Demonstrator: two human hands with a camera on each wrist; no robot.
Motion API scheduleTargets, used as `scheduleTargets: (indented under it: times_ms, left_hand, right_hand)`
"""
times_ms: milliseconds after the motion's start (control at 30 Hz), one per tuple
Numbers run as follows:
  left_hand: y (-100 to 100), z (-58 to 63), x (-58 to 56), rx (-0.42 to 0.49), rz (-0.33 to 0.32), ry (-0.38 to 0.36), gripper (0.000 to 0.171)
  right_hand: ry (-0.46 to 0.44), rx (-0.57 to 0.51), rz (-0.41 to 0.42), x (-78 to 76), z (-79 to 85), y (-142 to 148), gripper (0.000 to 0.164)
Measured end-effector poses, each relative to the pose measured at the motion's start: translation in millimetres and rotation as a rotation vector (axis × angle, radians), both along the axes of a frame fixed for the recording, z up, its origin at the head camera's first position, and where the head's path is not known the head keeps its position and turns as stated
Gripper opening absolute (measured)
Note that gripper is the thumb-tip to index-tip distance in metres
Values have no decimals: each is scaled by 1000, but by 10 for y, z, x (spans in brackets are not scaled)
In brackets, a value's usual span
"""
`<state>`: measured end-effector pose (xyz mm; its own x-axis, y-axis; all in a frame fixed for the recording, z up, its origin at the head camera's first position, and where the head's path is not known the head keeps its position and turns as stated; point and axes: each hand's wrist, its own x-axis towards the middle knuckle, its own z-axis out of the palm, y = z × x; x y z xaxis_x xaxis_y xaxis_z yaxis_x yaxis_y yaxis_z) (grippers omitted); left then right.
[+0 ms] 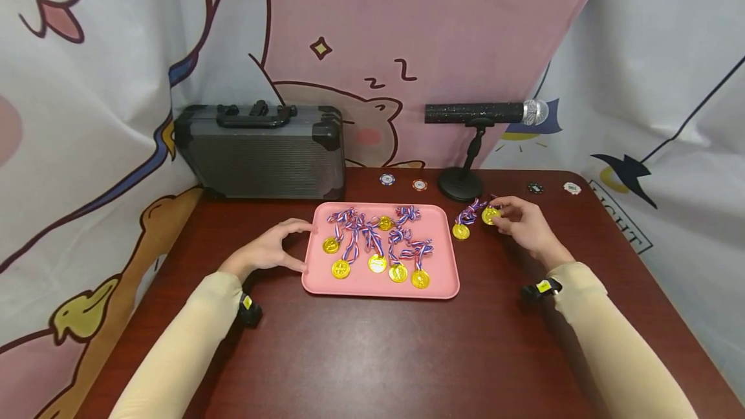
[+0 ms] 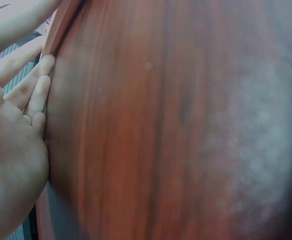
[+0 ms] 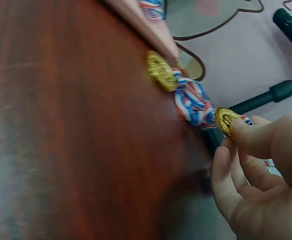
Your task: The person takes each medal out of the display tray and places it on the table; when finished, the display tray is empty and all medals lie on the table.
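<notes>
A pink tray [image 1: 372, 286] lies on the table, bearing several gold medals [image 1: 341, 269] with bunched red, white and blue ribbons. At its left side my left hand [image 1: 269, 247] touches the rim with thumb and fingers spread apart. My right hand [image 1: 529, 228] pinches a gold medal [image 3: 226, 120] by its disc between thumb and fingers, right of the tray; its ribbon is partly hidden behind the hand. Just left of that, another gold medal [image 1: 461, 231] lies on the table with its ribbon in a bunch, close to the tray's right rim.
Behind the tray stands a grey and black hard case [image 1: 264, 160]. A black microphone [image 1: 477, 113] on a round-based stand [image 1: 460, 183] is at the back right. Several poker chips [image 1: 419, 185] lie along the back of the brown table [image 1: 361, 354]. Printed cloth hangs around it.
</notes>
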<state>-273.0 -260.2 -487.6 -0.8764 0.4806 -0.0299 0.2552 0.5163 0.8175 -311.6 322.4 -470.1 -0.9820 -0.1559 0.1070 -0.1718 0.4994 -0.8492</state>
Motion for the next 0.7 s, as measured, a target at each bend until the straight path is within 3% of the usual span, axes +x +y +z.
scheduleTargets:
  times_ms: [267, 533, 700]
  left_hand:
    - [8, -3, 5, -2, -1, 5, 87]
    - [11, 16, 18, -4, -5, 15, 87]
    - [8, 14, 18, 2, -12, 29, 87]
  right_hand:
    - [11, 146, 80, 26, -115, -87, 33]
    - [116, 354, 122, 29, -108, -159, 31]
    - [127, 416, 126, 47, -83, -206, 30]
